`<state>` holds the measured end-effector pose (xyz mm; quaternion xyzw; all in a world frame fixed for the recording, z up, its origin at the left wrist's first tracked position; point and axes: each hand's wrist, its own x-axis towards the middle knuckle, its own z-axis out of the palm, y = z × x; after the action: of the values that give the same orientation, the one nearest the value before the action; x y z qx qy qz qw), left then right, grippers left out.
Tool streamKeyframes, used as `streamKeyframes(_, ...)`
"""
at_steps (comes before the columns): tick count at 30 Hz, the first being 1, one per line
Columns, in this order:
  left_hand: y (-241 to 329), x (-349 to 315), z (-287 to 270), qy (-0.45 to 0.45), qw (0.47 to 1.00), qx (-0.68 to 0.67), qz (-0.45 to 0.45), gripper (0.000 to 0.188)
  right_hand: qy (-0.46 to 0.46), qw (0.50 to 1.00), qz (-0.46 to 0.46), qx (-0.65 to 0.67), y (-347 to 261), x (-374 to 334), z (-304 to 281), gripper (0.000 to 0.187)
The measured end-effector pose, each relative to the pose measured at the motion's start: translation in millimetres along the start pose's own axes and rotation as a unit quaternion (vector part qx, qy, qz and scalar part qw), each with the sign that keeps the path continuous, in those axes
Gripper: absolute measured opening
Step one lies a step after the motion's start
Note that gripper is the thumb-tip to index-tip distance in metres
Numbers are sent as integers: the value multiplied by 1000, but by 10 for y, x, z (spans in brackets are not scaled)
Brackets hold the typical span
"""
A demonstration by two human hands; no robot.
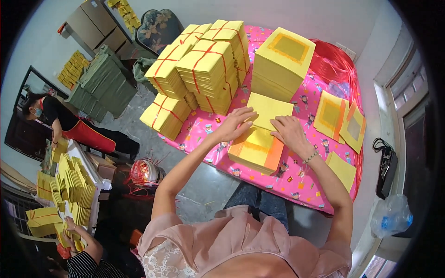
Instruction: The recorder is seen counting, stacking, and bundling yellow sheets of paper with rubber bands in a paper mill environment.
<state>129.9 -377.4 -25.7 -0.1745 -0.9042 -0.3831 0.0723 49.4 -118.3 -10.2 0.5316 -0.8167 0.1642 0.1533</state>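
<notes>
A plain yellow paper sheet (270, 108) lies at the far part of a low paper stack (252, 160) with an orange band, on the pink table. My left hand (235, 124) holds the sheet's left edge, fingers on top and thumb near its lower corner. At the sheet's right lower corner my right hand (293, 133) has its fingers bent over the paper. Whether one sheet or several are between the fingers cannot be seen. Just beyond rises a tall stack of yellow paper (278, 76) with an orange-framed print on top.
Bundles of yellow paper (206, 65) tied with red string stand at the far left. Loose printed sheets (330, 116) and a plain sheet (341, 170) lie right. Red strapping (333, 65) hangs behind. Two people work at a left table (92, 190); a bucket (146, 171) stands between.
</notes>
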Motion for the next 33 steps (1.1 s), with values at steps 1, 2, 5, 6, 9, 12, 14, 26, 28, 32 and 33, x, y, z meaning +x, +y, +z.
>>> streamKeyframes(1,-4,49,12,57,998,15,34,39,12,1000,-24,-12,18,18,11,33)
streamKeyframes(2,-27,92,-3,49,998,5,27,39,23,998,-45,-24,32,37,18,27)
streamKeyframes(5,-45,224,-88,146,982,-93,-71,34,-48,996,-55,-42,59,120,22,33)
streamKeyframes(6,-44,241,-118,173,975,-109,-91,32,-63,997,-45,-29,50,129,42,33)
streamKeyframes(9,101,364,-244,191,960,-69,-194,39,-27,998,-54,-18,129,206,-16,27)
streamKeyframes(12,250,400,-275,199,942,-25,-268,50,-17,999,-48,8,191,264,-94,26)
streamKeyframes(14,348,377,-218,215,926,-14,-311,56,9,999,-45,18,216,276,-99,23)
streamKeyframes(26,756,414,239,360,694,-447,-435,53,-46,992,26,113,-2,405,-443,34)
streamKeyframes(28,749,247,166,383,696,-430,-428,51,-61,987,45,140,-79,409,-571,37)
streamKeyframes(32,830,-338,-270,389,687,-413,-454,46,-23,972,133,192,-197,262,-700,36)
streamKeyframes(33,815,-557,-330,405,680,-400,-463,45,-35,964,159,209,-235,221,-696,35)
